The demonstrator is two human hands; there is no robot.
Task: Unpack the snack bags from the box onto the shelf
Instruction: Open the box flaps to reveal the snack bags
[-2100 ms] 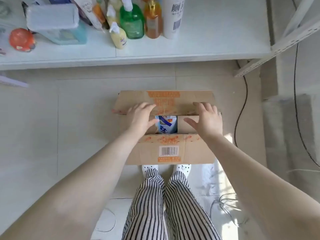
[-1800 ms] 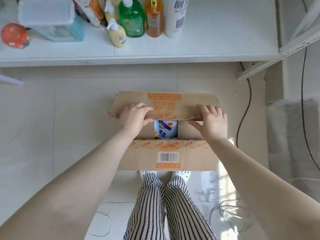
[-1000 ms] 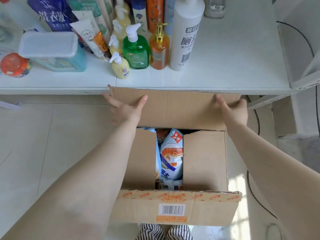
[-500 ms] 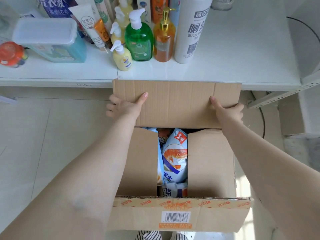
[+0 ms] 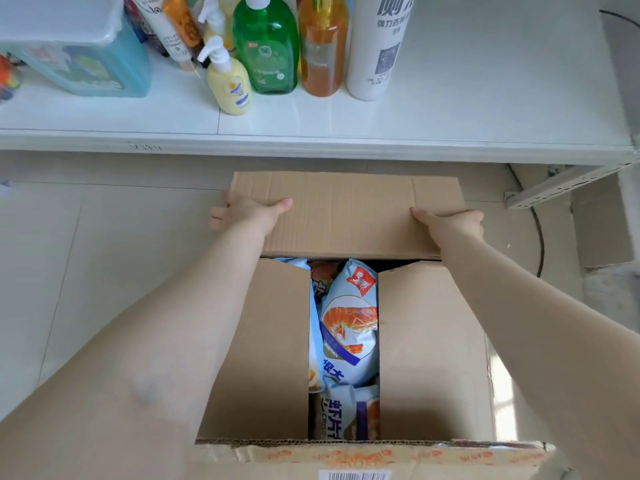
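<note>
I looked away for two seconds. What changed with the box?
Both hands, left hand and right hand, swung the far cardboard flap open toward the white shelf and grip it. The two inner side flaps stayed closed over the blue prawn-cracker snack bag.

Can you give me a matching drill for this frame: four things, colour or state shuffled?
Things:
1. far flap
2. shrimp snack bag
3. pump bottle beside the orange one
4. small pump bottle at the shelf front

Colour or state:
A. pale yellow
B. held at both ends, left hand and right hand
C. green
D. showing through the gap between the two inner flaps

Pairs: 1-B, 2-D, 3-C, 4-A
</note>
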